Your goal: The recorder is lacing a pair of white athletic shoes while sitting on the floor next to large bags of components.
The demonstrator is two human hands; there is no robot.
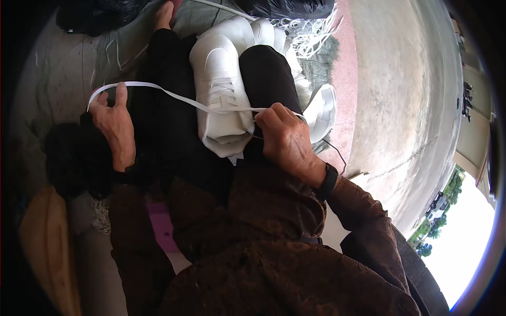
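Note:
A white sneaker (218, 66) lies across my lap between my thighs, its toe pointing away and its opening toward me. White lacing crosses its tongue. A flat white shoelace (174, 95) runs from the sneaker leftward to my left hand (115, 126), whose fingers are partly curled with the lace running along them. Over the sneaker's right side, my right hand (284, 134) pinches the lace between thumb and fingers. A short piece of lace shows beyond its knuckles. Something thin and dark sticks out below the right fingertips; its kind is unclear.
More white shoes (266, 34) lie beyond my right knee, with another white shoe (320, 113) at its right. A heap of white laces (311, 39) and a black plastic bag (287, 8) are at the far side. A thin dark cord (342, 158) curves near my right wrist.

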